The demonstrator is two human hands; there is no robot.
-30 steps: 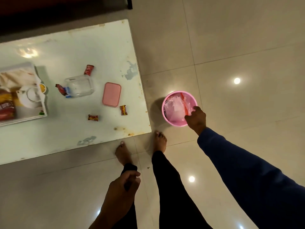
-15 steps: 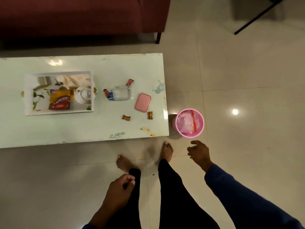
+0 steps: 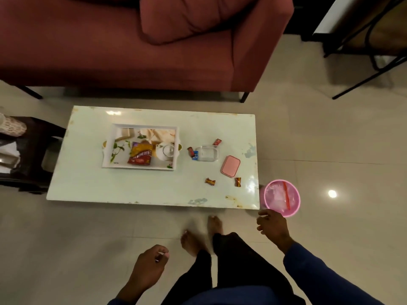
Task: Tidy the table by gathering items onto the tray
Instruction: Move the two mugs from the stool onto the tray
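The person stands at the near long edge of the pale green rectangular counter [image 3: 136, 190], with neither hand holding anything. The left hand [image 3: 148, 268] hangs low over the floor, its fingers loosely curled and empty. The right hand [image 3: 273, 226] hovers just off the counter's near right corner, fingers spread and relaxed, close beside the round pink plastic bin [image 3: 282, 198] that stands on the floor against that corner.

The white rectangular handled tray [image 3: 106, 158] sits toward the middle-left of the counter and already carries a red-and-yellow snack packet [image 3: 140, 156] and a white teapot [image 3: 165, 151].

Loose items lie on the right half. A clear plastic box [image 3: 207, 153] sits near the tray's right end, with a red-and-blue wrapped sweet [image 3: 192, 152] touching its left side and a small red wrapper [image 3: 217, 142] at its far corner. A flat pink rounded lid [image 3: 230, 166] lies toward the right edge. Two brown-gold wrapped sweets [image 3: 210, 181] [image 3: 237, 182] lie nearer the near edge.

The gathering looks partly done, between pickups. The next move likely calls for reaching the right hand over the near right corner to pinch the closest sweets, small enough to need fingertips, then carrying them leftward to the tray.
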